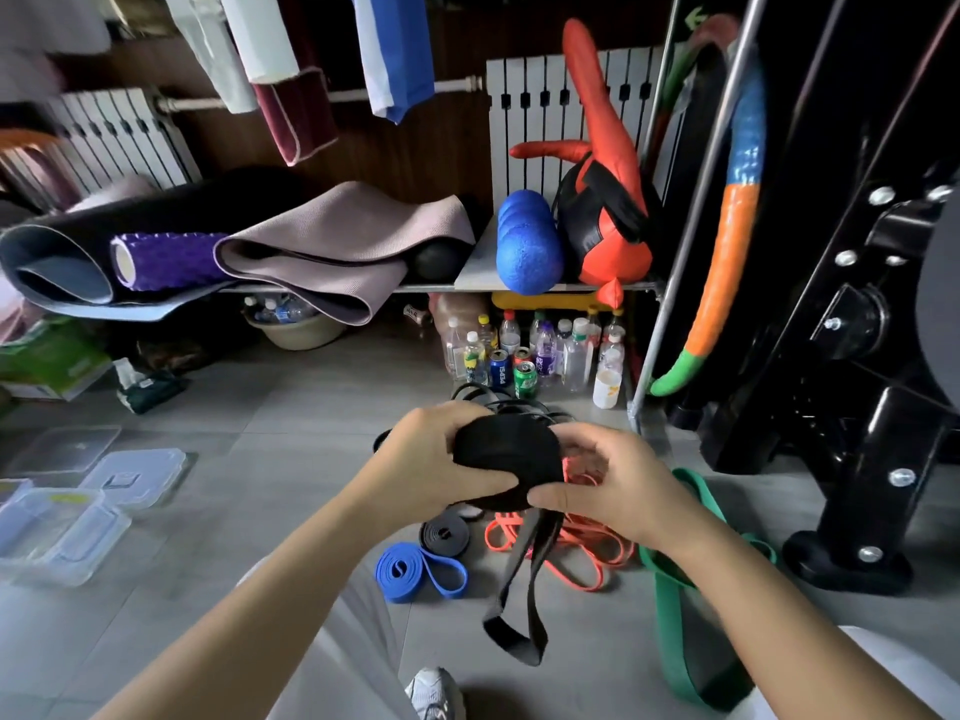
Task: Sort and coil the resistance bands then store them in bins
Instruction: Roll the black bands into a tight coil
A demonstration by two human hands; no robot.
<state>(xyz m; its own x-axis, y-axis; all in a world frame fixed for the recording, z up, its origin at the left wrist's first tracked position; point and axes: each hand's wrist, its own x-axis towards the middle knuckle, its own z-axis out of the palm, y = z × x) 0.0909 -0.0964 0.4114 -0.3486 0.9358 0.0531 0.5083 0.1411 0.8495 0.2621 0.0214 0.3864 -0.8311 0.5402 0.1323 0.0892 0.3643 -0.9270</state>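
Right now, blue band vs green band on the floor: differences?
The blue band is rolled into a loose coil; the green band lies stretched out, uncoiled. The blue band shows whole; the green band is partly hidden by the right forearm. Both are flat, on the floor, untouched.

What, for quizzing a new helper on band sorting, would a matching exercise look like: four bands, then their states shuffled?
1 black band
2 blue band
3 green band
4 orange bands

a loose tangle on the floor
b rolled up on the floor
c gripped by left hand and right hand, tail hanging
d lying unrolled at the right

Pairs: 1-c, 2-b, 3-d, 4-a
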